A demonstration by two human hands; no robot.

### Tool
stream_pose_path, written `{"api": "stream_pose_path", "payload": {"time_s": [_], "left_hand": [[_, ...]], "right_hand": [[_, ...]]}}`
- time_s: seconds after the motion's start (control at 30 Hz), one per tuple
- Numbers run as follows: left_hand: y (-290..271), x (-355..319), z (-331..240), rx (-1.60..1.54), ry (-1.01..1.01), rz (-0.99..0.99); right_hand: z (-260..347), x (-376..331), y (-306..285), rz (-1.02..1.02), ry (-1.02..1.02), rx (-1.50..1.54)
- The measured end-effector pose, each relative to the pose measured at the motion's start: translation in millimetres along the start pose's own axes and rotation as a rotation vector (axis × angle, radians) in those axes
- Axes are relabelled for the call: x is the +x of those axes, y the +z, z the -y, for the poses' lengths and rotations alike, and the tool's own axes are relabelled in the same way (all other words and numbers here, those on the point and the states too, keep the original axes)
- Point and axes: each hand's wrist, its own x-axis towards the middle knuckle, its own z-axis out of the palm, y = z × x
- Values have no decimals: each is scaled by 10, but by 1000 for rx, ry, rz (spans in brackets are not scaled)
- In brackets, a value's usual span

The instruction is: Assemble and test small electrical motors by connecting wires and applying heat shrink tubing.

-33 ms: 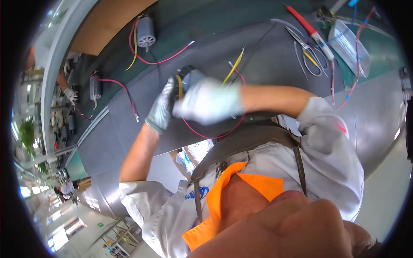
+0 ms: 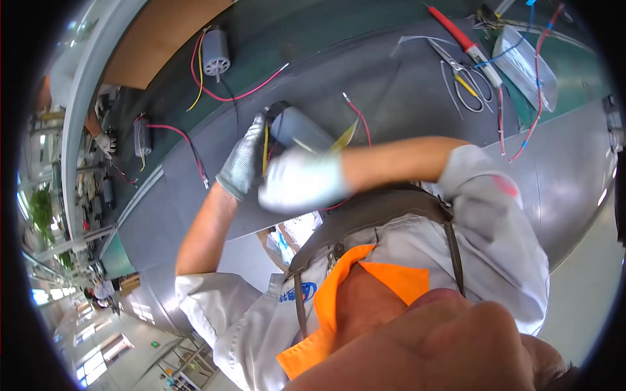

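A grey cylindrical motor with a black end lies in front of me on the dark work surface. My left hand, in a pale knitted glove, is closed at the motor's black end. A yellow wire runs down beside its fingertips. Blurred by motion, my gloved right hand curls in front of the motor's lower side, near that wire. The back of this hand hides its fingertips and what they grip. A red wire and a yellow sleeve stick out behind my right forearm.
Another motor with red and yellow wires stands farther left; a smaller-looking one lies beyond it. Scissors, a red-handled tool with a cord and a clear plastic packet lie right. A co-worker's gloved hand shows far left.
My right hand has moved down and slightly left, exposing more of the motor. The yellow sleeve behind my forearm has dropped lower. My left hand stays at the motor's black end.
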Motion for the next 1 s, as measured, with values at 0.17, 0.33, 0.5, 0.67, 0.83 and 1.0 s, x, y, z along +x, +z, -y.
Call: {"api": "stream_pose_path", "payload": {"time_s": [0.17,0.33,0.5,0.67,0.83,1.0], "left_hand": [[24,347,-124,694,-118,-115],[131,535,122,604,150,-269],[206,852,322,834,340,-272],[416,871,364,838,359,-153],[611,438,-67,647,66,95],[562,301,-472,716,-228,188]], "right_hand": [[500,85,296,347,50,658],[-346,-1296,-904,-227,684,402],[-814,-2787,-1294,-171,886,-230],[-1079,-2682,-991,197,564,-427],[-1072,-2320,-1110,428,352,-437],[-906,-2215,-1160,95,737,27]]}}
